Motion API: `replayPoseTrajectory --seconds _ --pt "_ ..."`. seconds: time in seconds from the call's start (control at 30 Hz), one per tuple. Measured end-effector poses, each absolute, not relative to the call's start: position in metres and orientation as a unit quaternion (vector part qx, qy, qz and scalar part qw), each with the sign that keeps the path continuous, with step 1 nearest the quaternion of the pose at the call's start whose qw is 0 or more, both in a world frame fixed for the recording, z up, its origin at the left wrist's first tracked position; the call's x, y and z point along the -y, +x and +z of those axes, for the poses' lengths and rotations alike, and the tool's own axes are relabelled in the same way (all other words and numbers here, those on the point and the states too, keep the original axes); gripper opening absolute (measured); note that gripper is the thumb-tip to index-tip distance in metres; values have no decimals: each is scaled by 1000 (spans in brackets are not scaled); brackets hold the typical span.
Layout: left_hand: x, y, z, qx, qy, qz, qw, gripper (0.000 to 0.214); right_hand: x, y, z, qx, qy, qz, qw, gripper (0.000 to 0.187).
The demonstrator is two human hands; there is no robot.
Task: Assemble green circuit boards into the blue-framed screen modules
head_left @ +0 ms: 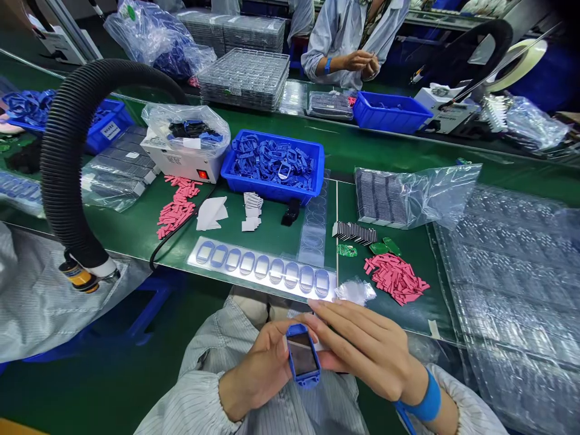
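Lower centre of frame: left hand [256, 371] cups case [302, 357] from left, thumb on its edge. Case blue, face up, dark screen showing, held just below worktop [235, 238] edge. Right hand [367, 350] pinches case's right side, fingers flat. Judgement: grip rim only, fingertips off screen.

The green surface [272, 232] carries a blue bin [273, 181], two heaps of pink strips [396, 277], a clear blister strip [263, 269] and a plastic bag [408, 193].
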State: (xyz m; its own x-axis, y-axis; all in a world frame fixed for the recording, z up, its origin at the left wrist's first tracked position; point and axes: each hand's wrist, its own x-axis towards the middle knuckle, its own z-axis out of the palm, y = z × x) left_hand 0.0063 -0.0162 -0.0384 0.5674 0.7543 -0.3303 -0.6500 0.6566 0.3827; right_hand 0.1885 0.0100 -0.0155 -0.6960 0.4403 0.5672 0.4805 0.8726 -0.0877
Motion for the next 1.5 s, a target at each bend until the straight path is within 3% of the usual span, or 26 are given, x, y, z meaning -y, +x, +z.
replayPoseTrajectory --seconds 0.33,0.57,0.93,1.13,1.5 --pt "15 10 -29 -206 165 411 872 35 -5 197 -20 917 -239 3 320 25" --pt "16 8 -33 -207 163 394 881 35 -11 187 -15 905 -262 41 332 34" --pt "16 11 -25 -204 128 405 882 29 -1 196 -15 919 -264 -31 292 29" --pt "13 11 -33 -237 182 376 877 35 2 202 -14 905 -287 -18 315 16" --pt "25 19 -52 -237 145 337 899 27 22 216 -34 909 -299 -54 286 25"
